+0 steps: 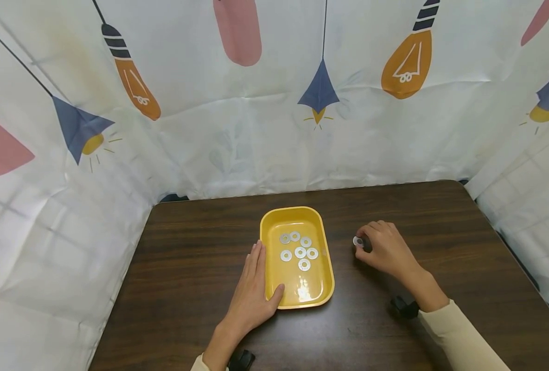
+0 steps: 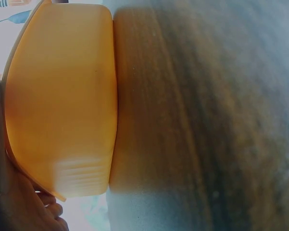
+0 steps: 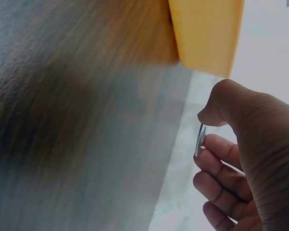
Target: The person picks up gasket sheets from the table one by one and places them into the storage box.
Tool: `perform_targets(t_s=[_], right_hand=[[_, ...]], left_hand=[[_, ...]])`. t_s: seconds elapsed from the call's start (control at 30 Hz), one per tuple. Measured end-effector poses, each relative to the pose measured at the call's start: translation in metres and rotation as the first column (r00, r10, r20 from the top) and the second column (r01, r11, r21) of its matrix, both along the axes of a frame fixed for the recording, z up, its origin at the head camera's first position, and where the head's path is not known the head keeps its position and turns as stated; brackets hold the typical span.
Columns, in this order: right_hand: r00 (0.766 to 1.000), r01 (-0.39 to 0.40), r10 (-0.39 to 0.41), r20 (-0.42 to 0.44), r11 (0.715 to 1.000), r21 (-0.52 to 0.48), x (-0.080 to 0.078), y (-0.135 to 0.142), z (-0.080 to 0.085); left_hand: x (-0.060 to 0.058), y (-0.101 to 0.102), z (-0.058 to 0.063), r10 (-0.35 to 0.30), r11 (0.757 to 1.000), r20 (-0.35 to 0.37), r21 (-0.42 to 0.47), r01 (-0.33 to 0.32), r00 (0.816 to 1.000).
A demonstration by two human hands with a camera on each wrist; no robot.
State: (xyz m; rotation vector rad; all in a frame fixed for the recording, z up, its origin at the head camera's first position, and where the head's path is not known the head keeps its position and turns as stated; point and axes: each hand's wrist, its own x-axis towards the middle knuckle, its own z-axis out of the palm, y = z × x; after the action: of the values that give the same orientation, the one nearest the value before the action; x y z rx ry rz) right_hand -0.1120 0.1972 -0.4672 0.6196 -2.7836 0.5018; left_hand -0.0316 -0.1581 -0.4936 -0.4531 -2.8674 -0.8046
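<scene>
A yellow tray (image 1: 318, 281) lies on the table, with several flat metal washers (image 1: 304, 265) spread over its floor. My left hand (image 1: 256, 296) rests along the tray's left side, its fingers straight against the rim and its thumb at the near left corner. The tray's outer wall (image 2: 62, 106) fills much of the left wrist view, that hand's fingers (image 2: 50, 211) at its lower edge. To the right of the tray, my right hand (image 1: 385, 251) pinches a washer (image 3: 200, 139) between thumb and fingertips, held on edge above the table.
The dark wood-grain table (image 1: 191, 257) extends around the tray on all sides. A white curtain (image 1: 256, 144) printed with lamps and bulbs hangs along its far edge and both sides. Dark wrist cameras (image 1: 404, 307) sit on both wrists.
</scene>
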Motion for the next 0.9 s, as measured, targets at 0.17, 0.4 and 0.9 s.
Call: perform_targets(t_s=[0.17,0.4,0.9], right_hand=[[1.000,-0.023,0.023,-0.002,1.000,-0.015,-0.001,-0.008,0.007],[0.999,-0.049,0.048,-0.024,0.998,-0.038,-0.002,-0.018,0.015],[0.995,-0.095,0.095,-0.008,0.993,-0.063,0.002,-0.039,0.030]], left_hand=[[0.000,-0.001,0.001,-0.002,1.000,0.052,0.005,0.002,0.999],[0.000,-0.001,0.002,-0.003,1.000,0.075,0.017,0.001,0.997],[0.000,-0.002,0.001,0.002,1.000,0.069,0.012,-0.003,0.998]])
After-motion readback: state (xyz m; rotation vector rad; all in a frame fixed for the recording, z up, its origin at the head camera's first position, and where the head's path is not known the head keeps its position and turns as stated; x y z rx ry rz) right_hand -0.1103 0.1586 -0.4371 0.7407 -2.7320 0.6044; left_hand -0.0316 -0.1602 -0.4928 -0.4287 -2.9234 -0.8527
